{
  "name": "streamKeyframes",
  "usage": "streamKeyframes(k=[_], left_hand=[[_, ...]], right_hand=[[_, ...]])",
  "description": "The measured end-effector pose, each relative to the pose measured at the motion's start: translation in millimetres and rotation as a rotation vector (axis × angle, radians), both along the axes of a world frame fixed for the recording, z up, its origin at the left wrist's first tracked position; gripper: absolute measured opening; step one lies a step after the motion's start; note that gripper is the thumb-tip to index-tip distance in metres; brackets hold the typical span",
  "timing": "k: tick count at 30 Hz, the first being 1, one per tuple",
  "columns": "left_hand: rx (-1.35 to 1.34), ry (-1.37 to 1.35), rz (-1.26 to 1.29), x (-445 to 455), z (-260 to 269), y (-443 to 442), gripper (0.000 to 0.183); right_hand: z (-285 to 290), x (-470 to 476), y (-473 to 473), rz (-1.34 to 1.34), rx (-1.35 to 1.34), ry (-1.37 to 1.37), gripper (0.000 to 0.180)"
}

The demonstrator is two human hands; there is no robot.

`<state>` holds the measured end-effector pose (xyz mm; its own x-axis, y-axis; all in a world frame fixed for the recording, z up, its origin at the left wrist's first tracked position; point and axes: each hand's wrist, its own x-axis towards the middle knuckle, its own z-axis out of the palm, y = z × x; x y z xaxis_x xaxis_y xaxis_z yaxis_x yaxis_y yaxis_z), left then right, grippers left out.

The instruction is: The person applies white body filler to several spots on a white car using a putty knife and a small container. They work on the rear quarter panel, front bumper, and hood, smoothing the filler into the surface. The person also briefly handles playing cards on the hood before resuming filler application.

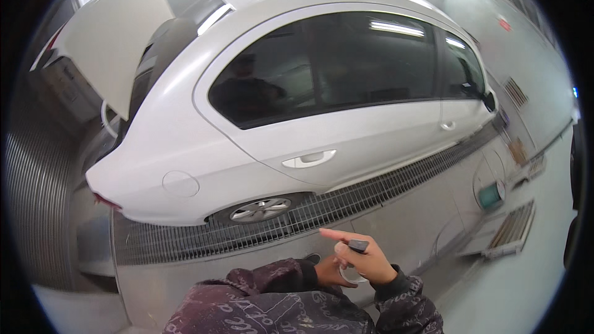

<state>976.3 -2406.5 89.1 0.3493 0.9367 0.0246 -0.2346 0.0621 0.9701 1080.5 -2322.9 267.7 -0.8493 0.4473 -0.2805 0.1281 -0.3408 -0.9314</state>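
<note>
A white car (362, 134) stands side-on before me, its boot lid (116, 41) raised at the left. Low in the picture my two hands are close together, over the floor beside the rear wheel (261, 209). My right hand (364, 260) has its index finger stretched out towards the car and holds a small dark grey block (358, 246) near the thumb. Below and behind it, my left hand (329, 272) is curled around a pale, round-rimmed thing (350, 276), perhaps a cup or a roll of tape; my right hand partly hides it.
A metal floor grating (362, 202) runs beneath the car's near side. To the right are a green bucket (491, 195) and a slatted panel (513, 227) on the floor by the wall. Ribbed metal shutters (39, 195) stand at the left.
</note>
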Motion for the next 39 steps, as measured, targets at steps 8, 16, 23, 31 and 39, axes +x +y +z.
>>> streamKeyframes(k=[8,16,23,31,39], left_hand=[[-0.029,-0.003,0.177,21,12,50,0.054],[0.145,0.456,0.351,120,10,103,0.053],[0.013,0.148,0.311,258,4,169,0.069],[0.021,0.252,0.150,348,35,221,0.076],[-0.022,0.407,0.013,397,38,283,0.073]], right_hand=[[-13,11,68,0.139,0.026,0.037,0.044],[-32,105,113,-0.010,-0.070,0.197,0.077],[-13,240,167,-0.166,-0.063,0.246,0.086],[-13,354,218,-0.354,-0.072,0.338,0.082],[-39,412,276,-0.392,-0.146,0.338,0.084]])
